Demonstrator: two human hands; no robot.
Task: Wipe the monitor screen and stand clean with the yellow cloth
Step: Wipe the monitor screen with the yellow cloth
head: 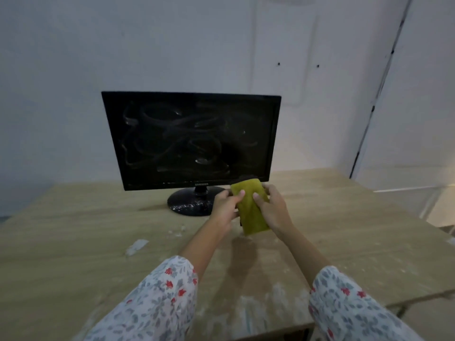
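- Yellow cloth [250, 207] folded, being gripped by both hands, left hand [225, 206] and right hand [272, 209], thumbs on top, held above the surface [73, 230] just in front of the stand [190, 201].
- Monitor screen [194, 139] standing upright at the back, showing smeary swirl marks; stand base looking speckled.
- Risk: pressing hard high on the screen may be tipping the monitor backward; white dust on the surface getting picked up and smearing the screen further.
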